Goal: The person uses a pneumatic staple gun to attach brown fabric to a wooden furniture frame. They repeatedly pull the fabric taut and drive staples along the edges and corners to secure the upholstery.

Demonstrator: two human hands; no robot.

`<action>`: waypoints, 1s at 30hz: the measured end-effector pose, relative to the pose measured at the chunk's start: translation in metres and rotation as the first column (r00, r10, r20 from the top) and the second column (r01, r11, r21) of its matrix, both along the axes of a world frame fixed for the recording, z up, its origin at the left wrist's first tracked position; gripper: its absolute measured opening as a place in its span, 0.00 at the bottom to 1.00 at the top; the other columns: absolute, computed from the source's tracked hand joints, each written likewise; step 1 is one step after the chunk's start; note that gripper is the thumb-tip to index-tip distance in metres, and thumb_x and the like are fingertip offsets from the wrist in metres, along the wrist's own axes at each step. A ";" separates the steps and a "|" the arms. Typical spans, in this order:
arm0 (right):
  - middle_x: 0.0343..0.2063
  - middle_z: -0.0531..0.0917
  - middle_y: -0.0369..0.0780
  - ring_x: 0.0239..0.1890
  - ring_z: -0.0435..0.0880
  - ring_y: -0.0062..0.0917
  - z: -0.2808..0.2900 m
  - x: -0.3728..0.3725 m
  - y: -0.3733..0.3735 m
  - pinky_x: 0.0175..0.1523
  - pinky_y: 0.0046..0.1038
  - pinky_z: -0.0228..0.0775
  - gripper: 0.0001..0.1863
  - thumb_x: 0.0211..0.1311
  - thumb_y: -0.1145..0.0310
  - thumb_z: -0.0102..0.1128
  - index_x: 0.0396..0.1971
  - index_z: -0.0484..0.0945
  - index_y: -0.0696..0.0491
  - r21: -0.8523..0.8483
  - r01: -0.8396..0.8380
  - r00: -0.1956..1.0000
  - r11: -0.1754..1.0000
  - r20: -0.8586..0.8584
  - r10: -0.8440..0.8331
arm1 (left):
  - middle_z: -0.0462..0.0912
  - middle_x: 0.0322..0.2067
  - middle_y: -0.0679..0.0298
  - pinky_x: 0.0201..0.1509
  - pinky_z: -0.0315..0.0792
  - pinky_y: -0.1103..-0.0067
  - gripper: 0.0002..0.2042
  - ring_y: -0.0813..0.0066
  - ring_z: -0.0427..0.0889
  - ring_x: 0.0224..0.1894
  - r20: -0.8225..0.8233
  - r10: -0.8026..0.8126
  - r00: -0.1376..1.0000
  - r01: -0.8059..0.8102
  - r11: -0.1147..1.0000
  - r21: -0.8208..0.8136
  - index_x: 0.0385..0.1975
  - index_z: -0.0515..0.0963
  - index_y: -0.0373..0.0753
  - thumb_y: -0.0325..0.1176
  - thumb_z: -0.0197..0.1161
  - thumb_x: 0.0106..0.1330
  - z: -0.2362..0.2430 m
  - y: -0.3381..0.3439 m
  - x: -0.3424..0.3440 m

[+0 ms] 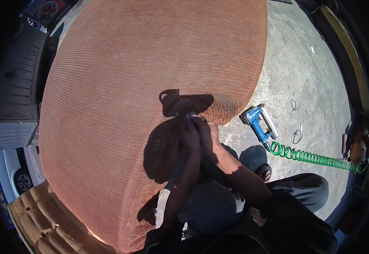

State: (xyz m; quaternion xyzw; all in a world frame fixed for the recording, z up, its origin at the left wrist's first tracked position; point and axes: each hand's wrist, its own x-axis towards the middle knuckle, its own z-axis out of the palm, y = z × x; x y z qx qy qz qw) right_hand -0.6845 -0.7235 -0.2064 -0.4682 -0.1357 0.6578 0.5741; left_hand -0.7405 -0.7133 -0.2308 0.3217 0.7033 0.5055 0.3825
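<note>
A large piece covered in ribbed rust-brown fabric (150, 51) fills the middle and left, its near corner bunched and wrinkled. My left hand (189, 133) and my right hand (205, 131) are close together at this corner, fingers closed on the fabric with thumbs side by side; exactly what they pinch is partly hidden. My shadow darkens the fabric there. To the right of my hands, a blue pneumatic stapler (256, 125) lies on the floor, joined to a green coiled hose (307, 155).
A concrete floor (303, 72) runs along the right, with small wire loops (297, 136) on it. My sandalled foot (264, 171) is beside the stapler. At the lower left are a worn tan padded piece (34, 211) and a white car (13, 169); grey panels (19, 80) stand at the left.
</note>
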 end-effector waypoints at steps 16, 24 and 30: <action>0.42 0.88 0.43 0.45 0.87 0.32 -0.023 -0.031 0.048 0.52 0.33 0.75 0.18 0.63 0.57 0.68 0.45 0.85 0.55 -0.013 0.064 0.786 0.998 0.617 -0.042 | 0.88 0.35 0.46 0.45 0.78 0.67 0.19 0.55 0.89 0.40 -0.471 -0.698 0.539 0.626 0.706 -0.330 0.47 0.84 0.34 0.45 0.59 0.72 0.164 -0.018 -0.052; 0.59 0.81 0.44 0.62 0.76 0.37 -0.084 -0.040 0.069 0.68 0.37 0.64 0.25 0.65 0.59 0.66 0.58 0.79 0.55 0.125 -0.007 0.826 0.992 0.560 -0.065 | 0.48 0.76 0.44 0.71 0.52 0.37 0.43 0.32 0.46 0.76 -0.911 -0.364 -0.195 0.420 0.808 -0.413 0.76 0.53 0.42 0.40 0.71 0.63 0.221 0.058 -0.047; 0.62 0.77 0.45 0.63 0.74 0.43 -0.025 -0.028 0.056 0.67 0.42 0.65 0.22 0.69 0.67 0.53 0.61 0.75 0.51 0.030 -0.223 0.562 0.974 0.820 0.104 | 0.41 0.77 0.42 0.71 0.49 0.34 0.46 0.32 0.44 0.77 -0.911 -0.262 -0.318 0.291 0.888 -0.356 0.78 0.42 0.42 0.35 0.66 0.65 0.190 0.072 -0.023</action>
